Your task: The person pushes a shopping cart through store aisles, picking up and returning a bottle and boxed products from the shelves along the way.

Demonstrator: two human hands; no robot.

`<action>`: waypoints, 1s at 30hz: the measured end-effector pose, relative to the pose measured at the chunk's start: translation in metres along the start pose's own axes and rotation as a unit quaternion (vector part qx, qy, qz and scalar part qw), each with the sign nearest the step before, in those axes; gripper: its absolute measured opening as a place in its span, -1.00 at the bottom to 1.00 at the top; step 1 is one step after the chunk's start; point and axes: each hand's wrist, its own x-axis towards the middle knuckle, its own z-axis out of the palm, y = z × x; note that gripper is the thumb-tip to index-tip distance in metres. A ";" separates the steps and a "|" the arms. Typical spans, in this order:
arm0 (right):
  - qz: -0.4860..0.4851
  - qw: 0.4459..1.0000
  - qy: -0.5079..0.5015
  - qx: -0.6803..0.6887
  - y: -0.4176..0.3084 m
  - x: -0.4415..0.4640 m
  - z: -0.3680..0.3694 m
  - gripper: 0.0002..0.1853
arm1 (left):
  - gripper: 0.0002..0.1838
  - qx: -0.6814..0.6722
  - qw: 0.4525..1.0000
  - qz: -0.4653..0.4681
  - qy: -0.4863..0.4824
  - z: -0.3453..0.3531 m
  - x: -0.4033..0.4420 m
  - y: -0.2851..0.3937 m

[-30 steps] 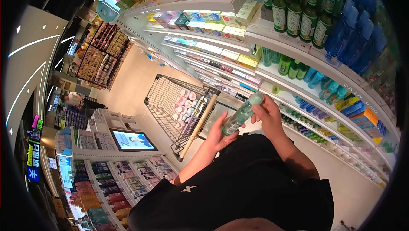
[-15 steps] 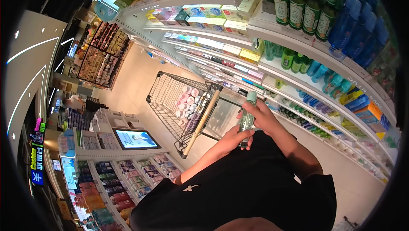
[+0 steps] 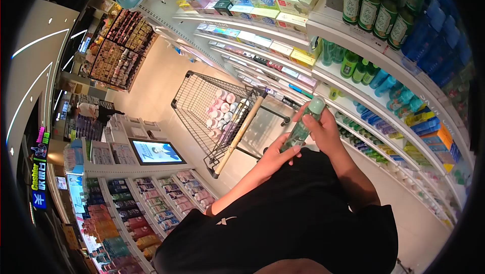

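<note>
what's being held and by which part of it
A greenish bottle: the right hand grips its upper part, near the cap, and the left hand holds its lower end.

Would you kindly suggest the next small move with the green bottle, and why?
I would perhaps turn the bottle slightly: the left hand supports its lower end, the right hand grips it near the cap, and no readable print shows at this angle.

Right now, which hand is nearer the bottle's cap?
Right. The right hand grips the bottle just below the cap; the left hand is at the bottle's other end, farther from the cap.
</note>
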 end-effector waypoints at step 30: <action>-0.127 0.822 0.258 -0.492 -0.033 0.108 -0.093 -0.35 | -0.54 -0.149 0.975 -0.026 0.164 -0.026 -0.012 -0.030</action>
